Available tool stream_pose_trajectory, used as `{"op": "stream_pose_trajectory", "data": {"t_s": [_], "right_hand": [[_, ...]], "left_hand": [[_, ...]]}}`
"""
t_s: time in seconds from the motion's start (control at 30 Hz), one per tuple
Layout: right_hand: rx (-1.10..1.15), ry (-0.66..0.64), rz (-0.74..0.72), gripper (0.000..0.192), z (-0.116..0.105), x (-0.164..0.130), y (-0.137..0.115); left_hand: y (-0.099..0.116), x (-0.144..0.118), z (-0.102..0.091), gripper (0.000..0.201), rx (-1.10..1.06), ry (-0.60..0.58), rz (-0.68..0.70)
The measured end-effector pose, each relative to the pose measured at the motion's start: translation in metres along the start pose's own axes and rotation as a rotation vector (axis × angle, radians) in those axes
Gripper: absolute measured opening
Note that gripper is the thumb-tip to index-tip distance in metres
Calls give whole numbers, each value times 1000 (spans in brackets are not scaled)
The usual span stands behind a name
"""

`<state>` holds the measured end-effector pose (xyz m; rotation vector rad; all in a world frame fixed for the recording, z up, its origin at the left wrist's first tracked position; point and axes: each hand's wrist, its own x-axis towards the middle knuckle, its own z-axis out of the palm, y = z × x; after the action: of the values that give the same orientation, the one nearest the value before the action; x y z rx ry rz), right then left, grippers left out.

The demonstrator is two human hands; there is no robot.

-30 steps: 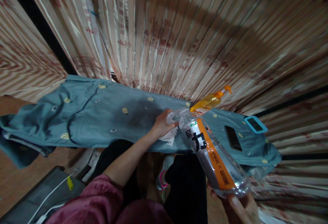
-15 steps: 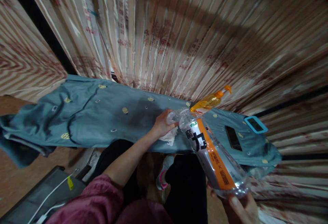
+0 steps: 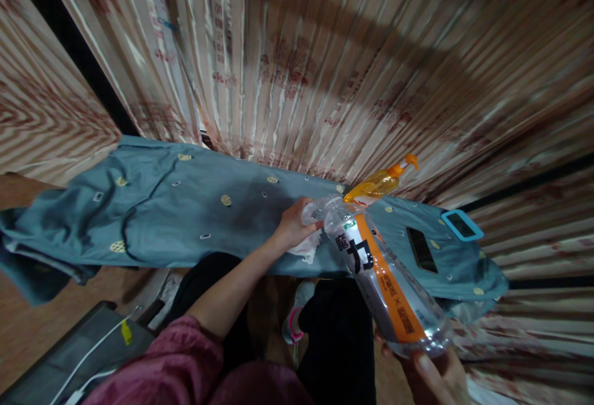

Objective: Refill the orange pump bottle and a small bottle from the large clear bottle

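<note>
A large clear plastic bottle [image 3: 385,275] with an orange and silver label lies slantwise in the air, its neck end up and to the left. My right hand [image 3: 431,374] grips it by the base. My left hand [image 3: 297,229] is wrapped round a small clear container [image 3: 315,210], whose rim meets or overlaps the bottle's neck; whether they touch I cannot tell. Beneath the left hand a crumpled white tissue [image 3: 309,248] shows. Just behind the neck is a yellow pump bottle [image 3: 374,185] with an orange nozzle.
A blue-green patterned cloth [image 3: 162,225] covers the narrow table. Toward its right end are a dark phone [image 3: 422,249] and a blue-framed device [image 3: 462,225]. Pleated curtains [image 3: 297,71] rise behind. At lower left stands a dark grey surface [image 3: 69,349] with white cables.
Almost nothing differs. Both hands keep their hold and the bottle stays at the same tilt; the whole view has shifted very slightly.
</note>
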<state>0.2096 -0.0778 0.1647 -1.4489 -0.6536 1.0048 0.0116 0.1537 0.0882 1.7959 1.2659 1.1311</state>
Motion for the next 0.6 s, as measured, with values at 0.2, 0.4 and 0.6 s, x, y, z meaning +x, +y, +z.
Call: {"op": "stream_pose_trajectory", "data": {"t_s": [0.2, 0.4, 0.6], "right_hand": [[56, -2, 15, 65, 1, 1, -1], [-9, -3, -4, 67, -1, 2, -1], [-6, -25, -24, 63, 3, 1, -3]], "left_hand": [[1, 0, 0, 44, 6, -9, -8], [-2, 0, 2, 45, -3, 6, -10], [-2, -1, 2, 45, -1, 8, -7]]}}
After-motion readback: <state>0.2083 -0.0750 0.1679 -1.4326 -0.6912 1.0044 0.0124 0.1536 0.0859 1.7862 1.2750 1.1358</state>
